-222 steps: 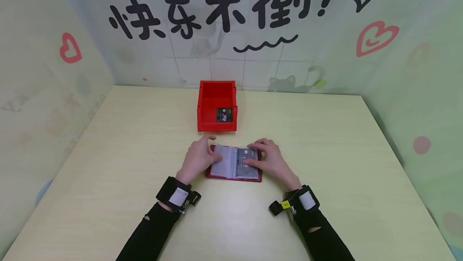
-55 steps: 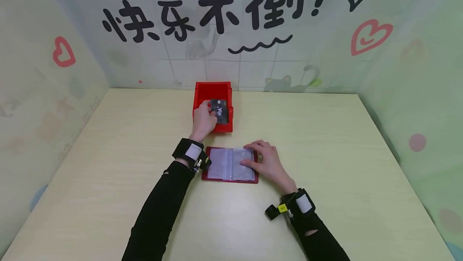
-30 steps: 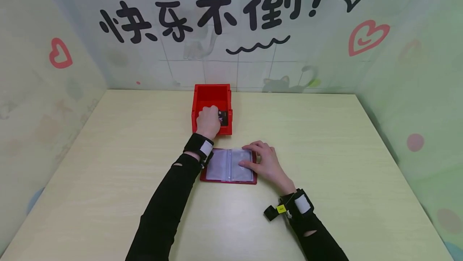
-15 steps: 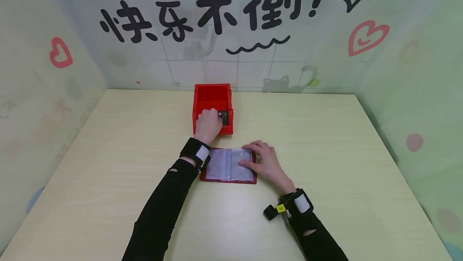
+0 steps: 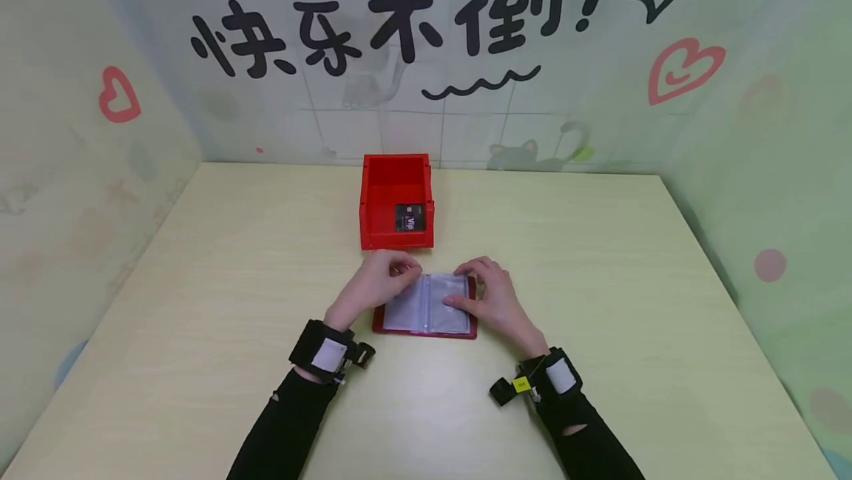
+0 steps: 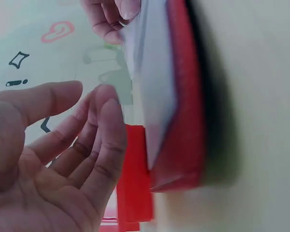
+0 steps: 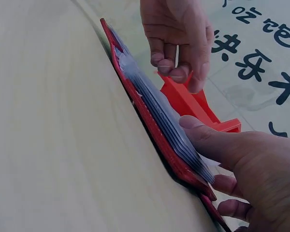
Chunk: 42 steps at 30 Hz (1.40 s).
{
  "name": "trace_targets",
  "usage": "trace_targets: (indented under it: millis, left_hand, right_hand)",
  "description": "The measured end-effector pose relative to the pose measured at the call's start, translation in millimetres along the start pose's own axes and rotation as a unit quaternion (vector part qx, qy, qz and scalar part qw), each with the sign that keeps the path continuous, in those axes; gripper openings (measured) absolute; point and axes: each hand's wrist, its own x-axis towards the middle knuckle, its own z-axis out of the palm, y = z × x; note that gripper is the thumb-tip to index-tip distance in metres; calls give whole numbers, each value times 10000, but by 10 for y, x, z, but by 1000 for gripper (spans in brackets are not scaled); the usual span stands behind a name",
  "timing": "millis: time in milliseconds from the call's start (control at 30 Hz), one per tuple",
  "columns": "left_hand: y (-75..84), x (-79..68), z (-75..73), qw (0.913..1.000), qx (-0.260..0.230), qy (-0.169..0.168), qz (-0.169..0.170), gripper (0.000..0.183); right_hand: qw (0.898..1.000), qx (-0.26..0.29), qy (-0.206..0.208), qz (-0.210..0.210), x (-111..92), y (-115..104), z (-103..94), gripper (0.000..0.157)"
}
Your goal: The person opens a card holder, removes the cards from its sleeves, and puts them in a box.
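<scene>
A red-covered card holder lies spread on the table, clear plastic pockets facing up. My right hand grips its right side, with the thumb on the pockets and fingers around the edge. Over the upper left corner hovers my left hand; the left wrist view shows a gap between thumb and loosely bent fingers, nothing held. Just beyond the holder stands a red box, with a black card marked "Vip" in its front right part.
The pale wooden table runs back to a printed backdrop with large black characters. Similar panels stand at the left and right. Each wrist wears a black strap with a small camera.
A card showed in the right pocket at first; that pocket now looks bare. My left hand lowered a card into the red box, then came back to the holder. The right hand stayed.
</scene>
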Motion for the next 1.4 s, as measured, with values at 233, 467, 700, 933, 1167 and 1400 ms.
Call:
trace_targets:
  millis: [233,467,700,933,1167,1400]
  left_hand:
    - [-134,-73,90,9983,-336,-434,-173,23]
    - [-200,-87,89,9982,-397,-450,-91,21]
    - [-282,-81,48,9940,-902,-611,-57,24]
    - [-336,-41,28,9811,-1729,-847,-198,38]
    - [-313,-45,19,9862,-1422,-557,-641,44]
    - [-297,-77,13,9956,-667,-74,-651,24]
  right_hand:
    - [9993,260,235,110,6,-16,-28,19]
    - [9977,666,57,-56,16,-140,-82,16]
    - [9858,1589,-523,107,30,-271,-29,35]
    - [9831,1617,-766,-374,35,-278,104,31]
    - [9906,956,-646,-735,16,-223,161,25]
    - [9965,479,-425,-541,-37,-155,126,30]
